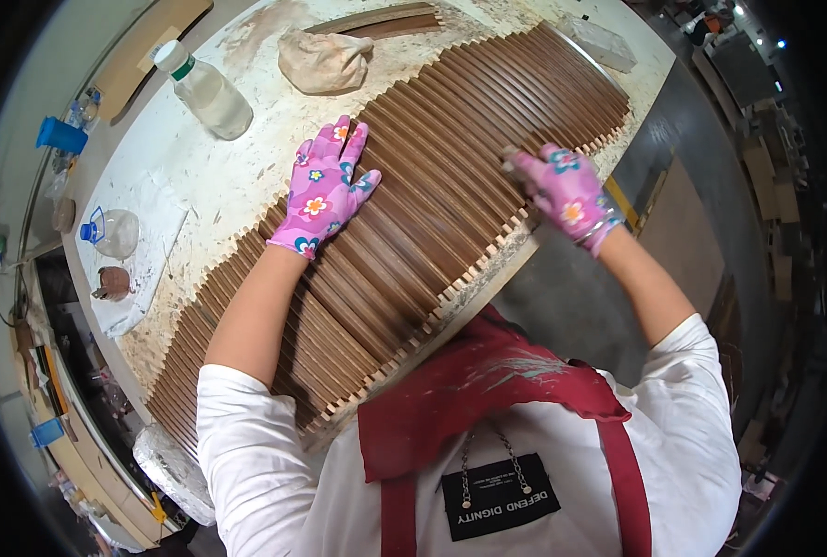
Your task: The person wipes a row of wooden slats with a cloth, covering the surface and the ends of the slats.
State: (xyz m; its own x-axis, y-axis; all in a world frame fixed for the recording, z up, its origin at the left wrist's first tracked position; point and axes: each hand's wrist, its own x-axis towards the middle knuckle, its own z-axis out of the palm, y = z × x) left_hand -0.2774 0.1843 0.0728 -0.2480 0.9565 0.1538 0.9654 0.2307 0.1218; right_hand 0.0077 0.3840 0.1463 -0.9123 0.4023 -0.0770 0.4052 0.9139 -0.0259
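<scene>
A long row of dark brown wooden slats (423, 200) lies side by side across the table, with pale cut ends along the near edge. On their far side my left hand (323, 197), in a pink flowered glove, rests flat with its fingers spread. Over the near edge of the slats, further right, is my right hand (569, 193) in a matching glove. Its fingers are curled and slightly blurred. A small brownish bit shows at the fingertips, too unclear to name.
Beyond the slats are a crumpled beige cloth (323, 61), a clear bottle (211, 100) with a white cap and some loose wood strips (390, 25). At the left, a jug (116, 234) with a blue cap stands on a white sheet. A whitish block (599, 44) lies at the far right.
</scene>
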